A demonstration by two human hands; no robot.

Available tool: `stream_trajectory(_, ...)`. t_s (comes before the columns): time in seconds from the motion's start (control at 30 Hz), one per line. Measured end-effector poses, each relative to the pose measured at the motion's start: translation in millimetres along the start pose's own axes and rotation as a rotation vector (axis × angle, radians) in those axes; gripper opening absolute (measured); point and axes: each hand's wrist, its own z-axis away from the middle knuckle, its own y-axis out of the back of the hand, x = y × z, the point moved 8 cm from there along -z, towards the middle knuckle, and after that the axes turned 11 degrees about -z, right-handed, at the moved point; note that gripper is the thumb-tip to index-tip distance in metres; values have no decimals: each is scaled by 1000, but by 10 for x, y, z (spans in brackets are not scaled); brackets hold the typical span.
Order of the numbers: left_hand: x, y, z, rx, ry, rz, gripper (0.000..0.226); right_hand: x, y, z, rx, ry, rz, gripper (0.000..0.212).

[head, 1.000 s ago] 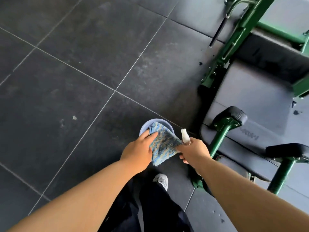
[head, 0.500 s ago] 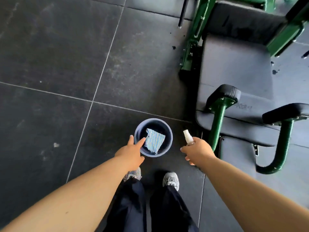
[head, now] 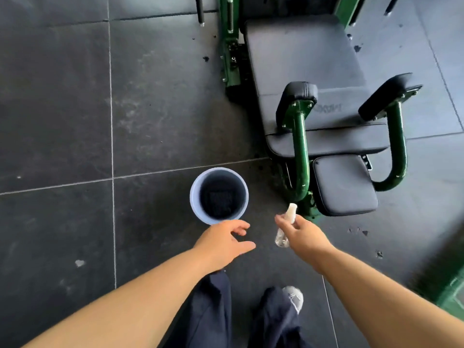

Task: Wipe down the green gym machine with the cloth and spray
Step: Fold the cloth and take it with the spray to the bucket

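The cloth (head: 220, 200) lies inside the bucket (head: 194, 197). Just beside its rim, the left hand (head: 221, 243) is empty with a slack grip. The right hand (head: 303, 234) holds the spray bottle (head: 290, 212). The green gym machine (head: 300, 146) stands right of the bucket, and nothing is wiping it, so the wiping is probably finished or paused.

The green gym machine (head: 300, 146) runs past the top edge, so its upper frame is cut off. The lettering (head: 329, 108) on its seat pad is too small to read. Inside the bucket (head: 193, 197) a dim squarish patch (head: 221, 200) lies in shadow, too dark to identify. The right hand (head: 305, 233) covers the middle of the blurred spray bottle (head: 281, 238). A green smear (head: 452, 295) at the right edge is unreadable.
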Motion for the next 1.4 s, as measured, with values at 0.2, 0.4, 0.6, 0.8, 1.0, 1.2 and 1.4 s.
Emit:
stream_trajectory(0.2, 565, -587, -92, 49, -243, -129, 38, 511, -143, 117, -85, -15, -341, 42)
stream_trajectory(0.4, 464, -1399, -155, 41, -210, -297, 26, 1282, -101, 196, -169, 9, -352, 35)
stream_trajectory(0.6, -87, -1952, -731, 122, -63, -357, 18, 2418, -155, -163, -32, -73, -407, 18)
stream_trajectory(0.8, -835, -2623, -1927, 188, -69, -430, 24, 3521, -292, -1294, 90, -120, -242, 34)
stream_trajectory(1.0, -1497, -3137, -2852, 248, -72, -430, 28, 4230, -563, -2363, 141, -120, -140, 33)
stream_trajectory(1.2, -2006, -3477, -3458, 237, -76, -502, 33, 4502, -740, -3089, 156, -78, -124, 34)
stream_trajectory(1.4, -2303, -3523, -3619, 177, -36, -618, 51, 4310, -787, -3469, 153, -9, -68, 33)
